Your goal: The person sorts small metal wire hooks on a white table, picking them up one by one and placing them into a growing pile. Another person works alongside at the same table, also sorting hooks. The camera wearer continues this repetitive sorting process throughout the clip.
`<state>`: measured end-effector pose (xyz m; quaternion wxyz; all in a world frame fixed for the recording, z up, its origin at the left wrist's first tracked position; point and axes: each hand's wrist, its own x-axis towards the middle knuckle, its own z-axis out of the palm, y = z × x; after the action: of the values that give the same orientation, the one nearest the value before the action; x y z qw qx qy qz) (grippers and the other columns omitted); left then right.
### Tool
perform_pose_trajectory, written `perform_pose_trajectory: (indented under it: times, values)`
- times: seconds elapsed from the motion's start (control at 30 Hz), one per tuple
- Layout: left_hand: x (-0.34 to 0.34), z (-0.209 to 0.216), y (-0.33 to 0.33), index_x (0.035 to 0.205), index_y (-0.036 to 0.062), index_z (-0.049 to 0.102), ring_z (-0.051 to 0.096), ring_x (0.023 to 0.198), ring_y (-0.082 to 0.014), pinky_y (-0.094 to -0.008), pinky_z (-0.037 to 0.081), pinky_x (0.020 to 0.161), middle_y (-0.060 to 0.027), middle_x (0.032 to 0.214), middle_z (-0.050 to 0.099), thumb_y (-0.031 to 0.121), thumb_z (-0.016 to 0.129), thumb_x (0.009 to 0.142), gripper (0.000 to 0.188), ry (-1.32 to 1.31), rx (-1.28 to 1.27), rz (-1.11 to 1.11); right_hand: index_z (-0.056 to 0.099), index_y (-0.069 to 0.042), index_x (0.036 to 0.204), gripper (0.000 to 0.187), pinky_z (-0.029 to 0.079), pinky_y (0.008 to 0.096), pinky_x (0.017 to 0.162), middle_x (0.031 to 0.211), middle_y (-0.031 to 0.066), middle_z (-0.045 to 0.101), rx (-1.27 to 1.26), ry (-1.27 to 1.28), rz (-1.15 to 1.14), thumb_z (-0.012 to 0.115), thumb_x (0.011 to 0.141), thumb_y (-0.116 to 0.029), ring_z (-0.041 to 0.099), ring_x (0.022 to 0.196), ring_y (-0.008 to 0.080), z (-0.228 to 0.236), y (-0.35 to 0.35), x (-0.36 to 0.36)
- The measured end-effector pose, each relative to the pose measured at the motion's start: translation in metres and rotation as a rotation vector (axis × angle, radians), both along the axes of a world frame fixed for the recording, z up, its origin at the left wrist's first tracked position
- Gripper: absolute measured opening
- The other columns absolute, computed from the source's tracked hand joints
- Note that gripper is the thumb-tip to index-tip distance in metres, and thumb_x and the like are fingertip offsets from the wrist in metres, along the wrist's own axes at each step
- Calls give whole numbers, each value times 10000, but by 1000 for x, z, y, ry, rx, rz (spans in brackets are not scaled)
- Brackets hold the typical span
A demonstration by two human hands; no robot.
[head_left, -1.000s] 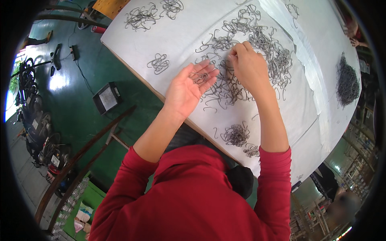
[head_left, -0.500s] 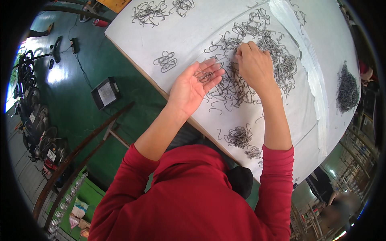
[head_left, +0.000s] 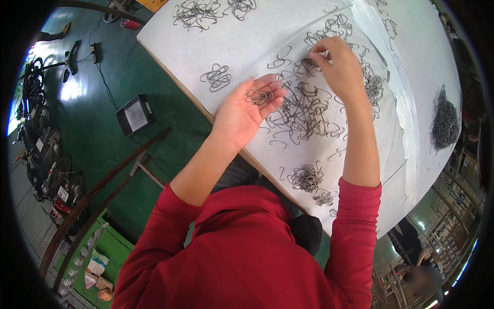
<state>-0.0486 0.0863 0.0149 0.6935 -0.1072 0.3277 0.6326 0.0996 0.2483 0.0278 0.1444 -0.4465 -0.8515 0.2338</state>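
My left hand (head_left: 237, 117) is palm up by the table's left edge, fingers half curled around several grey wire S-hooks (head_left: 260, 97). A wide, loose pile of the same wire hooks (head_left: 309, 110) spreads over the white-covered table (head_left: 381, 154) just to its right. Above the far part of this pile is my right hand (head_left: 343, 69), palm down, thumb and fingers pinched together. Whatever lies between those fingertips cannot be made out against the hooks around them. Part of the pile is hidden under the right hand.
Smaller hook clusters lie at the left (head_left: 216, 77), far left (head_left: 198, 14) and near edge (head_left: 307, 177). A dense dark heap (head_left: 445, 121) rests at the far right. Whitish sheeting (head_left: 399, 98) runs along the table. A black tray (head_left: 135, 115) sits on the green floor.
My right hand has moved up and to the right over the pile, uncovering hooks beneath it. The left hand stays nearly still with its hooks.
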Motion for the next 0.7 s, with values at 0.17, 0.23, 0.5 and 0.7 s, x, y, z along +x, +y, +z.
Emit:
perform_pose_trajectory:
  times: [0.17,0.23,0.5,0.7]
  values:
    - [-13,0,-7,1179,-88,500,549,1083,-280,-362,476,951,-172,1110,560,214,429,965,377,65,-20,28,666,-88,930,127,476,335,631,892,68,623,-242,73,-247,634,833,-162,605,687,242,10,10,19]
    - [-17,0,-9,1177,-89,503,548,1085,-279,-360,477,951,-170,1109,560,208,429,965,372,67,-22,43,663,-101,976,146,466,318,619,893,48,614,8,45,-211,616,840,-127,586,669,202,5,3,24]
    - [-26,-2,-16,1166,-87,515,549,1085,-278,-360,480,950,-169,1120,559,201,430,966,361,67,-66,78,682,-169,966,177,506,363,614,845,52,567,6,-34,18,566,850,-104,614,692,248,-5,-61,15]
    - [-25,-3,-19,1174,-86,505,555,1080,-283,-363,482,951,-171,1108,566,206,439,965,366,34,-51,66,681,-176,965,176,495,358,595,847,47,580,-25,-46,-45,566,852,-107,612,693,246,-3,-40,18]
